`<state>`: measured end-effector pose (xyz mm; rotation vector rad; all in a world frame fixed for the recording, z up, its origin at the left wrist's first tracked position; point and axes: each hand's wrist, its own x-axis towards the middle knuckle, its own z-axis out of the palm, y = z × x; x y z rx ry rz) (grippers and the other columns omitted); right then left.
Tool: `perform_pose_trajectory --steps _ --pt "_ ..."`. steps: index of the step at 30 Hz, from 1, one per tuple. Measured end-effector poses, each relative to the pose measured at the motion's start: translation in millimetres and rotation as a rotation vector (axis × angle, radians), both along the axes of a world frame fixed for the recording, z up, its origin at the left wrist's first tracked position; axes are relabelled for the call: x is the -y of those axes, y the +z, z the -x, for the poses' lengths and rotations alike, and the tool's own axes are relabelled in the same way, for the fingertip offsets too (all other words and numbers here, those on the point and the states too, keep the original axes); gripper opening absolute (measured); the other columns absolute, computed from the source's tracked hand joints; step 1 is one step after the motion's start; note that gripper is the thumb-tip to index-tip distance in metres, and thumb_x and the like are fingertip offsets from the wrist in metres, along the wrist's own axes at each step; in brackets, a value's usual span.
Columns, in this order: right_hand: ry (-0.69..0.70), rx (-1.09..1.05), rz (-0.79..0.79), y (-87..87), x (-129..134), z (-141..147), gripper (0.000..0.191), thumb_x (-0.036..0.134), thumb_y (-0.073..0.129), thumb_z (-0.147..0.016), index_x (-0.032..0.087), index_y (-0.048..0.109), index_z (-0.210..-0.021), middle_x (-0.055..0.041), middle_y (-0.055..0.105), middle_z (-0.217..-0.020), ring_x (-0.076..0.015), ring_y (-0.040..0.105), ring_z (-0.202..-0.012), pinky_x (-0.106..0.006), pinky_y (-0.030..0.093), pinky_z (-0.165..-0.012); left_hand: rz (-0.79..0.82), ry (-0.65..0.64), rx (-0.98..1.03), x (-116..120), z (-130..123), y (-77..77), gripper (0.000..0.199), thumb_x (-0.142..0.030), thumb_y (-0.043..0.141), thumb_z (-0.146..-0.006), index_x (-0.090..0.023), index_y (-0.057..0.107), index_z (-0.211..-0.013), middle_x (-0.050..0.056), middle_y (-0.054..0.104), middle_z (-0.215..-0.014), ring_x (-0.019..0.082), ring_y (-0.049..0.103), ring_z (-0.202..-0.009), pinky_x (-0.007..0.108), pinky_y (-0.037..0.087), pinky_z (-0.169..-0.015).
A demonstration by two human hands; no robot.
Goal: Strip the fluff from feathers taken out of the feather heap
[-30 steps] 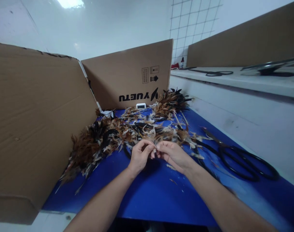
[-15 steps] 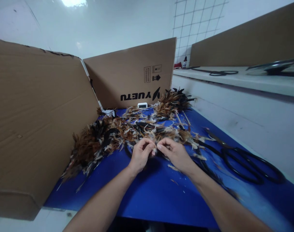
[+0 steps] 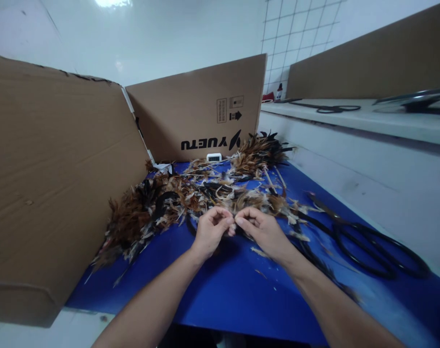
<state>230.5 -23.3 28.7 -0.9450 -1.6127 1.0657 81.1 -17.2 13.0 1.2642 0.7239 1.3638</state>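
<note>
My left hand [image 3: 213, 231] and my right hand [image 3: 260, 231] meet over the front of a feather heap, thumbs pinched against forefingers, fingertips almost touching. Whatever lies in either pinch is too small to make out. Just behind the fingers spread loose brown, black and whitish feathers [image 3: 194, 193]. A brown feather bunch [image 3: 127, 217] lies to the left of my left hand, and another feather bunch [image 3: 261, 152] sits at the back right. Large scissors [image 3: 350, 224] with black loop handles rest on the blue tabletop [image 3: 220, 295], right of my right hand.
One cardboard panel [image 3: 60, 183] stands along the left side, and a printed cardboard panel [image 3: 194, 111] closes off the back. A small white digital display [image 3: 214, 157] leans there. On the right, a white ledge [image 3: 386, 118] carries another pair of scissors [image 3: 337, 109].
The view has shifted very slightly. Both hands keep the same pinched pose at nearly the same spot; the feathers and scissors stay put.
</note>
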Motion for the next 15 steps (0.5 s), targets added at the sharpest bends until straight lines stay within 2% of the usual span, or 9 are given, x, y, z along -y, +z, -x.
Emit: perform_pose_trajectory --steps 5,15 --pt "0.012 -0.032 0.045 0.4 0 1 0.02 0.038 0.056 -0.08 0.019 0.056 -0.077 0.0005 0.06 -0.061 -0.0108 0.049 -0.054 -0.024 0.036 -0.051 0.035 -0.04 0.076 3 -2 5.4 0.035 -0.031 0.074 -0.066 -0.017 0.045 -0.079 -0.005 0.058 -0.066 0.008 0.057 -0.051 0.023 0.05 -0.052" --pt "0.045 -0.058 -0.015 0.8 3 1 0.018 0.037 0.055 -0.082 0.02 0.054 -0.078 -0.0004 0.058 -0.066 -0.0139 0.055 -0.063 -0.027 0.044 -0.061 0.15 -0.129 0.066 7 2 11.2 0.034 -0.031 0.075 -0.065 -0.015 0.049 -0.079 -0.003 0.06 -0.065 0.011 0.062 -0.054 0.025 0.054 -0.057"
